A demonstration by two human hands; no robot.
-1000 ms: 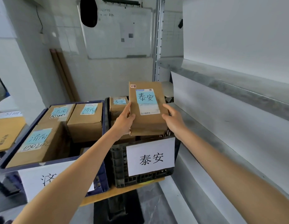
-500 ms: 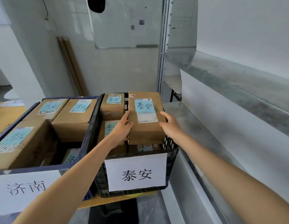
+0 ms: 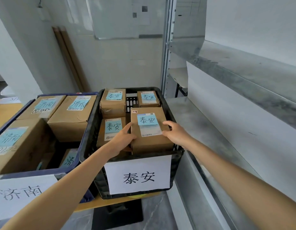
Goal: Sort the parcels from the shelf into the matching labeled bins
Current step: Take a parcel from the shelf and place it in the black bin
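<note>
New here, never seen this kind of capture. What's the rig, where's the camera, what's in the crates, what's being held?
There is no machine here: the grips are a person's bare hands. The one current picture comes from a camera worn on their head, looking forward and down. The left grip and right grip hold a brown cardboard parcel by its sides, low in the black crate. Its blue note reads 泰安, matching the crate's paper sign. Three more small boxes with that note sit inside. To the left, a blue bin signed 济南 holds larger boxes with 济南 notes. A metal shelf runs along the right.
</note>
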